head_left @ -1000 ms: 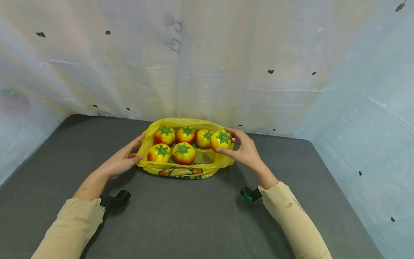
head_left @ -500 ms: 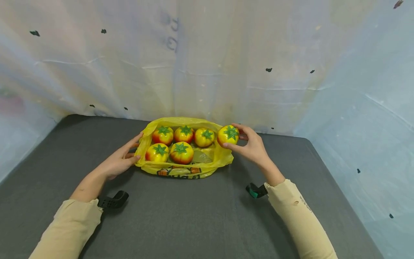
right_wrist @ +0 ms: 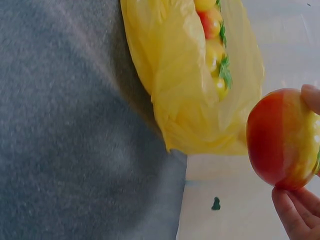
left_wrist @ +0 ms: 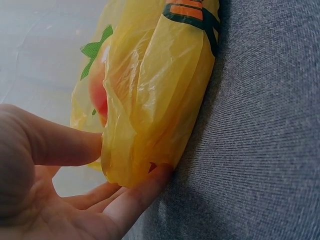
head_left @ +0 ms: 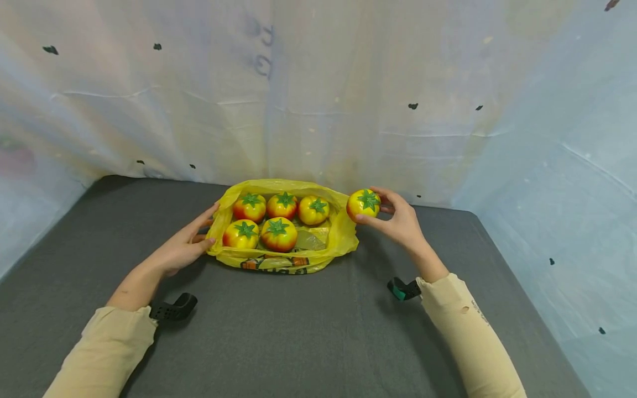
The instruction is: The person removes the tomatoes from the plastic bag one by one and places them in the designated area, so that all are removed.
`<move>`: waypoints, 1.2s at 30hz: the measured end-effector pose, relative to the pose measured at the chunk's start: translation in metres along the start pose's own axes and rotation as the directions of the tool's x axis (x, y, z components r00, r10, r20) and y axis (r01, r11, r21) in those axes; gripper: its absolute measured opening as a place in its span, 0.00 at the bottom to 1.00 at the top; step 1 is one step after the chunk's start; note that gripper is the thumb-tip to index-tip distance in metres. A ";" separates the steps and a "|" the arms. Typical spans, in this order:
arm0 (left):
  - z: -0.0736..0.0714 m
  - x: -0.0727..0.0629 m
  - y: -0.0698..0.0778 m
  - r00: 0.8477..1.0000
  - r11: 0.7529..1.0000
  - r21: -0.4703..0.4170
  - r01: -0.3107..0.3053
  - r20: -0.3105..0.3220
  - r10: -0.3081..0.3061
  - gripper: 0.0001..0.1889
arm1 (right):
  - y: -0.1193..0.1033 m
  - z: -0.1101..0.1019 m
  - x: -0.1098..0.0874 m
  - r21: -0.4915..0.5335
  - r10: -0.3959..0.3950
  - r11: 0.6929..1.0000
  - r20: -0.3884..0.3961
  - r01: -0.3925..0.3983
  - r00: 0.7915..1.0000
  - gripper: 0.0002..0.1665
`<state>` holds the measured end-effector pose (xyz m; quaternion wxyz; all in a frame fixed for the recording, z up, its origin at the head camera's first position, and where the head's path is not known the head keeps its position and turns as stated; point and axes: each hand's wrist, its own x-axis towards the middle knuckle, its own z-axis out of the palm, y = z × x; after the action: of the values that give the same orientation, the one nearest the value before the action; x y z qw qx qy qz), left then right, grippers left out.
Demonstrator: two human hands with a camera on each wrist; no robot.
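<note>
In the head view, a yellow plastic bag (head_left: 343,235) lies with its mouth spread wide. Several glossy yellow-red tomatoes with green star-shaped tops sit inside, among them a front tomato (head_left: 279,234) and a back right tomato (head_left: 313,210). My left hand (head_left: 183,247) holds the bag's left end between thumb and fingers, as the left wrist view of the bag (left_wrist: 165,95) also shows. My right hand (head_left: 402,221) grips another tomato (head_left: 363,204) just beyond the bag's right rim. That held tomato (right_wrist: 275,137) hangs apart from the table in the right wrist view.
A dark grey cloth-covered table (head_left: 288,331) lies beneath the bag. Pale plastic sheeting (head_left: 318,99) hangs along the table's back and both sides. Inside the bag, the front right part holds no tomato. Black wrist straps (head_left: 175,307) are on both forearms.
My right hand has carried its tomato rightward and slightly up, from over the bag's right end to outside the rim. My left hand stays at the bag's left end.
</note>
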<state>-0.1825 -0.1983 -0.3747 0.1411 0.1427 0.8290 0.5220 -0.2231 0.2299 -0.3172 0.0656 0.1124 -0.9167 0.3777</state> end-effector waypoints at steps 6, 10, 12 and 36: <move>-0.001 0.000 -0.001 1.000 1.000 -0.001 -0.010 -0.002 0.010 0.41 | 0.011 -0.003 0.003 0.006 0.048 0.999 0.007 -0.048 0.999 0.45; 0.000 0.000 -0.002 1.000 1.000 0.001 -0.007 -0.004 0.007 0.41 | 0.017 -0.004 0.005 0.028 0.073 0.997 0.005 -0.073 0.997 0.45; 0.000 0.000 -0.002 1.000 1.000 0.000 -0.006 -0.005 0.006 0.41 | 0.020 -0.004 0.006 0.039 0.082 0.996 0.002 -0.082 0.997 0.45; -0.002 0.000 -0.005 1.000 0.999 -0.036 0.016 -0.001 -0.016 0.41 | 0.066 0.015 0.023 -0.019 0.246 0.969 0.017 -0.246 0.969 0.44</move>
<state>-0.1840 -0.2023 -0.3786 0.1473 0.1333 0.8206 0.5358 -0.2628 0.2611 -0.3682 0.0105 0.0009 -0.9273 0.3741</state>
